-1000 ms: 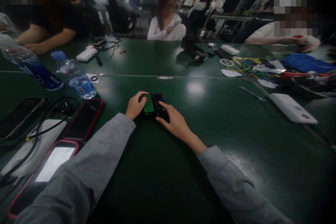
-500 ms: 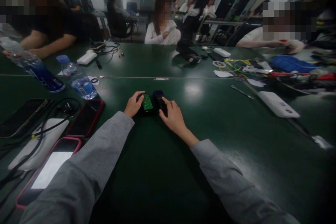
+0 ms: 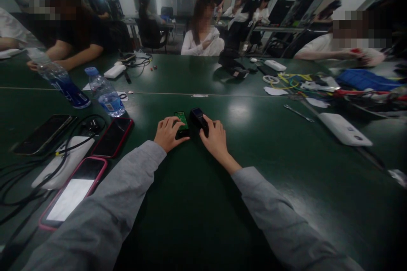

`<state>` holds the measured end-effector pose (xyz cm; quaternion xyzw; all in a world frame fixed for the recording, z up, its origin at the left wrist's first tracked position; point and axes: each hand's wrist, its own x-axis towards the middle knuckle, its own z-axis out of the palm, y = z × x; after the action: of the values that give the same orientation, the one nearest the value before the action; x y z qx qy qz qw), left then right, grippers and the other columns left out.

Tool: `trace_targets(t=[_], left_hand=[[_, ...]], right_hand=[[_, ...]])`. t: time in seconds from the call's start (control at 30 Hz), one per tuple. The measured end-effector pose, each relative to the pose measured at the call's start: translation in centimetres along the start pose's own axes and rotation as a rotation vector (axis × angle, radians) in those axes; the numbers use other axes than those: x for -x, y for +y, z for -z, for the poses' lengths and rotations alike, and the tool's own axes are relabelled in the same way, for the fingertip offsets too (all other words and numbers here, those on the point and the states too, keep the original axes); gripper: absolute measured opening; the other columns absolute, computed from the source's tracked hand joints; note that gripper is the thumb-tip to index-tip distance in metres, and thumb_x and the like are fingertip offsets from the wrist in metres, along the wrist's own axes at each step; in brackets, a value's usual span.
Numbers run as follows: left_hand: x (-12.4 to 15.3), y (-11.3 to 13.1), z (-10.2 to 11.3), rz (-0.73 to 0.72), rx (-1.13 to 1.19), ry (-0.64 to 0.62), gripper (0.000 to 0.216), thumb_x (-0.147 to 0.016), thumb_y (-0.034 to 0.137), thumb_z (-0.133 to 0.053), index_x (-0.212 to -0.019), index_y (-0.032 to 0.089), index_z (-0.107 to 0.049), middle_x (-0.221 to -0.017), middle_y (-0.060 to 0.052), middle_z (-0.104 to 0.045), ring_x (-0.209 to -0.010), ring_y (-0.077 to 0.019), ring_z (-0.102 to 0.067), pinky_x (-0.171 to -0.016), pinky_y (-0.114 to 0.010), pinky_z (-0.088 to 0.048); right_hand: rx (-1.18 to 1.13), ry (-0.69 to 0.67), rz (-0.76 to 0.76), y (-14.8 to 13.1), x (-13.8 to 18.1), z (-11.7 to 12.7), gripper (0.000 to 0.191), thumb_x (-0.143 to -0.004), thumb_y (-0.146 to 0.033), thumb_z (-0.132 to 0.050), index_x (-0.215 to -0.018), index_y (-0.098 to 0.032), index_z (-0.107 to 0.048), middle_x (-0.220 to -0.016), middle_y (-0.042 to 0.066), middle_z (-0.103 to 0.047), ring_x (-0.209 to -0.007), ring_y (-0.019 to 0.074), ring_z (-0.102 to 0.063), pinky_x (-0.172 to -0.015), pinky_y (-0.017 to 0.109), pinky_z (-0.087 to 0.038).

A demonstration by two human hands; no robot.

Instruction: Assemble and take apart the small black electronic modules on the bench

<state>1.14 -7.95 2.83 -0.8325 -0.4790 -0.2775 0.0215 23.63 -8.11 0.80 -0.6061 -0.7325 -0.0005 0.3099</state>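
Note:
In the middle of the table lies a small black device with a green circuit board face (image 3: 182, 119). My left hand (image 3: 168, 132) arches over its near left part, thumb and forefinger apart, hiding some of it; whether the thumb touches its near end I cannot tell. Just right of it is a black handheld device with a small dark screen (image 3: 197, 114), tilted away to the left. My right hand (image 3: 216, 139) grips its near end, thumb on the left and fingers along the right, covering the lower part.
On the left are several phones, among them a red-edged phone (image 3: 113, 137), a white power bank (image 3: 65, 163) with black cables, and two water bottles, one a small bottle (image 3: 106, 95). To the right lie a wrench (image 3: 299, 113) and a white device (image 3: 345, 129). People sit beyond.
My left hand has shifted from the board device's left side to over its near part, with thumb and forefinger spread. My right hand stays on the black handheld device. The view has turned slightly left.

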Motion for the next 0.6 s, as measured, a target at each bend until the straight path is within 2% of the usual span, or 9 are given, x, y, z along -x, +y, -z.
trace_targets(t=[0.13, 0.23, 0.33, 0.47, 0.6], left_hand=[[-0.2, -0.3, -0.1, 0.022, -0.005, 0.023, 0.047, -0.079, 0.054, -0.073, -0.109, 0.021, -0.060, -0.122, -0.013, -0.057, -0.116, -0.0340, -0.050, -0.094, -0.050, -0.041], [-0.1, -0.6, -0.2, -0.002, -0.001, 0.014, 0.045, -0.079, 0.053, -0.073, -0.107, 0.021, -0.059, -0.121, -0.013, -0.059, -0.115, -0.0328, -0.051, -0.094, -0.048, -0.041], [0.0, -1.3, -0.3, -0.031, 0.013, -0.012, 0.046, -0.081, 0.052, -0.072, -0.110, 0.020, -0.058, -0.122, -0.013, -0.059, -0.115, -0.0327, -0.053, -0.093, -0.047, -0.043], [0.1, -2.7, -0.5, -0.141, 0.038, -0.077, 0.051, -0.082, 0.045, -0.073, -0.121, 0.020, -0.054, -0.127, -0.014, -0.058, -0.116, -0.0320, -0.056, -0.092, -0.045, -0.046], [0.0, -3.3, -0.6, -0.201, 0.082, -0.084, 0.049, -0.083, 0.040, -0.074, -0.122, 0.020, -0.053, -0.124, -0.013, -0.058, -0.115, -0.0305, -0.058, -0.092, -0.045, -0.049]], right_hand=[[-0.010, 0.006, 0.007, 0.1, 0.1, -0.1, 0.056, -0.091, -0.032, -0.050, -0.146, -0.023, -0.041, -0.112, 0.015, -0.047, -0.100, 0.0332, -0.051, -0.079, 0.051, -0.049], [0.006, 0.063, 0.027, -0.4, 0.2, 0.4, 0.056, -0.092, -0.031, -0.052, -0.146, -0.021, -0.040, -0.126, 0.019, -0.042, -0.115, 0.0387, -0.044, -0.088, 0.058, -0.047], [0.003, 0.093, 0.147, -1.6, 0.5, 1.2, 0.053, -0.095, -0.026, -0.048, -0.147, -0.019, -0.037, -0.138, 0.019, -0.038, -0.129, 0.0380, -0.037, -0.101, 0.058, -0.042], [-0.115, -0.018, 0.377, -3.4, 1.2, 1.8, 0.047, -0.100, -0.023, -0.041, -0.147, -0.019, -0.036, -0.138, 0.017, -0.042, -0.130, 0.0307, -0.041, -0.107, 0.050, -0.042], [-0.258, -0.118, 0.383, -4.0, 1.6, 1.1, 0.054, -0.100, -0.025, -0.044, -0.151, -0.019, -0.028, -0.141, 0.017, -0.042, -0.132, 0.0290, -0.044, -0.109, 0.049, -0.044]])
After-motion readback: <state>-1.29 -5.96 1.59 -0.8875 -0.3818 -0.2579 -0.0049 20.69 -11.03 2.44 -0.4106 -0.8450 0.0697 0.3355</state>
